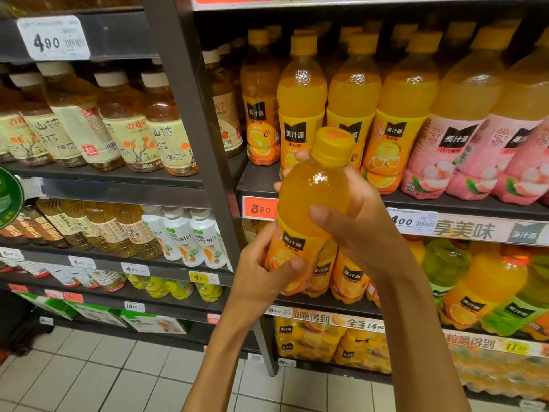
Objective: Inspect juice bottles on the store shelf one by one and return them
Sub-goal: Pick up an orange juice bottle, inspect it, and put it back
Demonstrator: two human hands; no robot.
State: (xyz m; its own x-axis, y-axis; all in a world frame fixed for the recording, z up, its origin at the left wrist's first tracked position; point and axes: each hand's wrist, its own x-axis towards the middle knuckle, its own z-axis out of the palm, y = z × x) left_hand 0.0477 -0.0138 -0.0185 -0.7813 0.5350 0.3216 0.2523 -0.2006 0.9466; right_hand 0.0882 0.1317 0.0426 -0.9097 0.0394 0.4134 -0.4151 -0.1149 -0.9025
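1. A person holds one orange juice bottle (312,203) in both hands, out in front of the store shelf (258,185) rather than standing on it.
2. The bottle leans with its yellow cap (332,145) toward the upper right and its base toward the lower left.
3. The left hand (267,272) is closed around the lower, labelled part of the bottle, with the thumb pressed across the front of the orange label.
4. The right hand (359,221) grips the upper body of the bottle from the right, its thumb lying on the clear part just above the label; fingertips show behind the bottle's neck on the left.
5. Behind the held bottle, a row of orange juice bottles (353,93) of the same brand stands upright on the shelf, yellow caps up.
6. To the right of that row stand pink-labelled bottles (463,156) with paler drink inside.
7. An orange price tag (260,208) sits on the shelf edge just left of the held bottle, touching it in view.
8. The shelf below carries more orange bottles (350,278) and, further right, green bottles (445,263).
9. Past a dark upright post (202,114), the left bay holds brown tea bottles (124,114) with cream labels and white caps.
10. White bottles (193,236) stand one shelf lower in that bay.
11. Pale floor tiles (89,376) show at the bottom left.
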